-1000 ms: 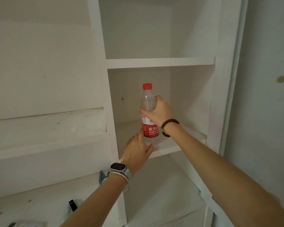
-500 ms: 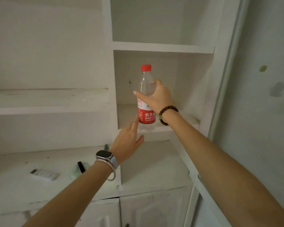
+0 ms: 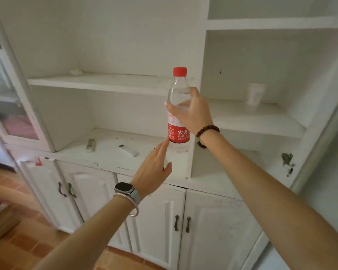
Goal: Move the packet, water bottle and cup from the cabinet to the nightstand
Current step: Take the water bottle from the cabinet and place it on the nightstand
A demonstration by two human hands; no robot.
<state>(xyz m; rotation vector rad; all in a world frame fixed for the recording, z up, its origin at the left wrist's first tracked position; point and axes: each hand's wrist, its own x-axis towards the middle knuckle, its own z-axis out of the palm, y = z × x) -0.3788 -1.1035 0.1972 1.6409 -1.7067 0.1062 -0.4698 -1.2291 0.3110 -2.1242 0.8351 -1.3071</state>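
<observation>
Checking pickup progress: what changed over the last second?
The right hand has drawn the water bottle out of the cabinet compartment, toward the person. Its grip is unchanged; the left hand stays open just below the bottle, holding nothing.

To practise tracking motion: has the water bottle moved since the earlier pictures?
Yes. The water bottle, in the right hand, has left its shelf, out and leftward, now before the cabinet divider.

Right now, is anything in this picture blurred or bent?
Head view: the wide lens bows the cabinet edges; the water bottle and right hand are sharp; the cup looks faint and soft; the far-left floor is smeared; lighting is flat.
</observation>
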